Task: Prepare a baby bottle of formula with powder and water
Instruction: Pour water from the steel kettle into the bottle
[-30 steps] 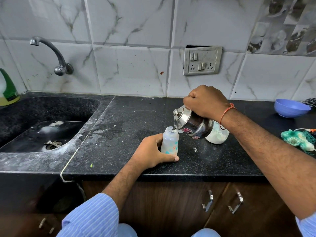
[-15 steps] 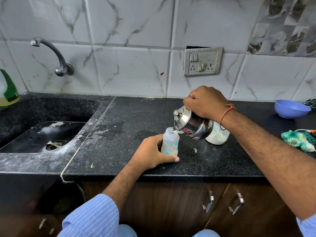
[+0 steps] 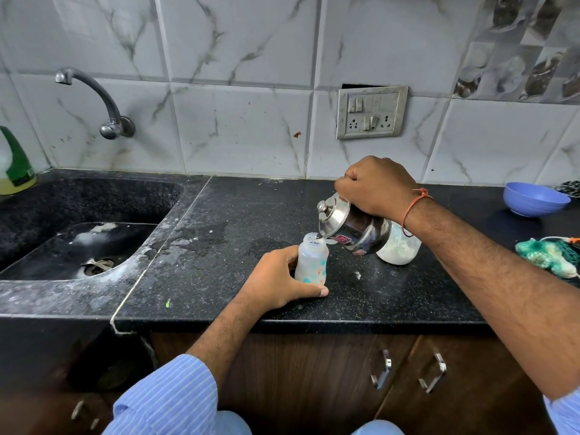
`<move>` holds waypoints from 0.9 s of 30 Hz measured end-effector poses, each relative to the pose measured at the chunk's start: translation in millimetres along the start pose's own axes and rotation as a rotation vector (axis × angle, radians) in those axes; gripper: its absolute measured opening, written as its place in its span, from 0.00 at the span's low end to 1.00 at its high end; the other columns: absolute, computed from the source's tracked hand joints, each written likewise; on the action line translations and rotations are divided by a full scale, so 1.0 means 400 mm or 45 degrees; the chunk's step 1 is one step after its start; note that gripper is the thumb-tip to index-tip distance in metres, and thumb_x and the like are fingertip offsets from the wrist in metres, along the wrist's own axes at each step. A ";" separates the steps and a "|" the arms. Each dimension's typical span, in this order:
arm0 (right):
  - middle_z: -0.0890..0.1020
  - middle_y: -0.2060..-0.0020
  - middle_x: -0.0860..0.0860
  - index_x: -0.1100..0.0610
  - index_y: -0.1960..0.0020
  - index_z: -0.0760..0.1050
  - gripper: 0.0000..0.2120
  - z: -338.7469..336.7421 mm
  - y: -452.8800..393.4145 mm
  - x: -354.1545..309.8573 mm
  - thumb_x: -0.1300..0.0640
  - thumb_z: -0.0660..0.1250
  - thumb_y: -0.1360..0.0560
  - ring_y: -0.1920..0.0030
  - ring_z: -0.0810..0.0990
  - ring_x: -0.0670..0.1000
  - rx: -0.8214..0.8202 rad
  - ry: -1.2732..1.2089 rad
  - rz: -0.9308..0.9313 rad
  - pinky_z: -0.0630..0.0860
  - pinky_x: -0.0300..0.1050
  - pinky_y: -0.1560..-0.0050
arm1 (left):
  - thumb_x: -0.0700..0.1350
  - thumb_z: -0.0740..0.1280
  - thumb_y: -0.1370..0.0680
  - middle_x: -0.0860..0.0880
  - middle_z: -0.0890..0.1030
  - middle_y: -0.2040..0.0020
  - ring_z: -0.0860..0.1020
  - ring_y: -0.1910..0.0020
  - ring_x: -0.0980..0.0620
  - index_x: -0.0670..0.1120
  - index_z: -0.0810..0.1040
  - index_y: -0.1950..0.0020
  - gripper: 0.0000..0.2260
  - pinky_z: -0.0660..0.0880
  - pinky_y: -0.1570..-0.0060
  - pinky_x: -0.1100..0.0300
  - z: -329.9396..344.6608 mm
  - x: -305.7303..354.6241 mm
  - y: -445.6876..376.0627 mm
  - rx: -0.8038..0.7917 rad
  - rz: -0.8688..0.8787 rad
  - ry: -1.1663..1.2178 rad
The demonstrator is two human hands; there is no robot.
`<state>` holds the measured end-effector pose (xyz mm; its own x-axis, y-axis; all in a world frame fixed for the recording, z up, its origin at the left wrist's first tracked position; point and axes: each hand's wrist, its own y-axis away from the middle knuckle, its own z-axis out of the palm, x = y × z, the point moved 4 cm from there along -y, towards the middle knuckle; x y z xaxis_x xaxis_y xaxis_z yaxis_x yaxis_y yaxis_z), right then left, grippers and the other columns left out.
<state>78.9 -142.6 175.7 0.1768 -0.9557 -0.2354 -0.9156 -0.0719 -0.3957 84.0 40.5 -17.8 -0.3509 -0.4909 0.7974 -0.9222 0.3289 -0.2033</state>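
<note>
A small translucent baby bottle [image 3: 311,262] with coloured prints stands open on the black counter [image 3: 219,262], near its front edge. My left hand [image 3: 279,282] grips the bottle's lower half from the left. My right hand [image 3: 375,186] holds a lidded steel kettle [image 3: 351,226] from above, tilted down to the left, its spout at the bottle's mouth with water running in. Behind the kettle, partly hidden, stands a clear jar with white powder [image 3: 400,248].
A dark sink [image 3: 78,246] with a wall tap [image 3: 94,98] lies to the left, a green-capped bottle [image 3: 15,164] at its far edge. A blue bowl [image 3: 535,199] and a green mesh scrubber [image 3: 546,255] sit at the right. A wall socket [image 3: 372,113] is above.
Both hands hold almost the same pose; the kettle stays tilted over the bottle, and the view has shifted very slightly.
</note>
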 end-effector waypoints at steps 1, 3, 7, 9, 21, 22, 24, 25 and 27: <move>0.68 0.76 0.51 0.57 0.74 0.66 0.21 0.000 -0.001 0.001 0.54 0.66 0.24 0.71 0.66 0.54 0.000 0.001 0.000 0.61 0.45 0.69 | 0.57 0.89 0.36 0.63 0.89 0.47 0.87 0.46 0.63 0.58 0.85 0.37 0.29 0.84 0.37 0.52 0.000 0.000 0.000 0.000 0.003 0.002; 0.68 0.76 0.51 0.58 0.74 0.66 0.21 0.001 -0.002 0.002 0.53 0.66 0.24 0.71 0.66 0.54 -0.001 0.004 0.001 0.61 0.45 0.69 | 0.57 0.89 0.36 0.63 0.89 0.47 0.87 0.46 0.63 0.58 0.86 0.37 0.29 0.84 0.38 0.51 0.000 0.001 0.001 0.001 0.006 0.003; 0.67 0.76 0.51 0.57 0.74 0.66 0.21 0.002 -0.005 0.002 0.53 0.66 0.24 0.71 0.66 0.54 -0.004 0.004 -0.001 0.62 0.45 0.69 | 0.58 0.89 0.36 0.63 0.89 0.47 0.87 0.46 0.63 0.59 0.85 0.37 0.29 0.84 0.37 0.51 0.000 0.000 0.000 0.000 0.007 0.002; 0.67 0.77 0.51 0.57 0.74 0.66 0.21 0.002 -0.006 0.000 0.53 0.66 0.24 0.71 0.65 0.54 -0.005 0.007 -0.006 0.62 0.45 0.69 | 0.58 0.89 0.36 0.63 0.89 0.46 0.87 0.45 0.63 0.59 0.85 0.37 0.30 0.84 0.37 0.51 0.000 -0.002 -0.001 -0.004 0.003 0.006; 0.66 0.76 0.50 0.57 0.73 0.65 0.21 0.004 -0.012 -0.001 0.53 0.66 0.25 0.71 0.65 0.54 -0.010 0.028 -0.018 0.64 0.46 0.68 | 0.57 0.89 0.36 0.62 0.89 0.46 0.86 0.45 0.63 0.59 0.85 0.35 0.31 0.84 0.36 0.51 0.000 -0.001 0.001 -0.008 0.001 0.020; 0.66 0.76 0.51 0.57 0.73 0.65 0.20 0.004 -0.012 -0.001 0.53 0.66 0.25 0.71 0.65 0.54 -0.012 0.031 -0.021 0.64 0.46 0.68 | 0.58 0.89 0.36 0.62 0.89 0.46 0.87 0.45 0.63 0.58 0.85 0.35 0.31 0.84 0.36 0.51 0.000 -0.001 0.000 -0.008 0.001 0.020; 0.67 0.76 0.50 0.57 0.73 0.65 0.20 0.003 -0.013 -0.002 0.53 0.66 0.25 0.71 0.65 0.54 -0.016 0.033 -0.023 0.64 0.46 0.68 | 0.57 0.89 0.36 0.62 0.89 0.46 0.86 0.45 0.63 0.58 0.85 0.35 0.31 0.84 0.36 0.51 0.000 0.001 0.001 -0.007 0.000 0.012; 0.67 0.76 0.50 0.57 0.73 0.65 0.20 0.003 -0.013 -0.002 0.53 0.66 0.25 0.71 0.65 0.54 -0.018 0.035 -0.024 0.63 0.46 0.68 | 0.57 0.89 0.36 0.62 0.89 0.46 0.86 0.45 0.63 0.58 0.85 0.35 0.30 0.84 0.37 0.51 -0.001 0.001 0.001 -0.005 0.001 0.010; 0.67 0.76 0.50 0.57 0.73 0.66 0.20 0.002 -0.014 -0.001 0.53 0.66 0.25 0.71 0.65 0.54 -0.022 0.036 -0.026 0.63 0.46 0.68 | 0.56 0.89 0.35 0.62 0.89 0.46 0.86 0.45 0.64 0.58 0.85 0.35 0.30 0.84 0.37 0.52 -0.002 0.003 0.002 -0.002 0.001 0.007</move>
<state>84.3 -141.5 177.2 0.1855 -0.9616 -0.2024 -0.9181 -0.0962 -0.3844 82.9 40.6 -16.5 -0.3504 -0.4860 0.8006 -0.9217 0.3308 -0.2026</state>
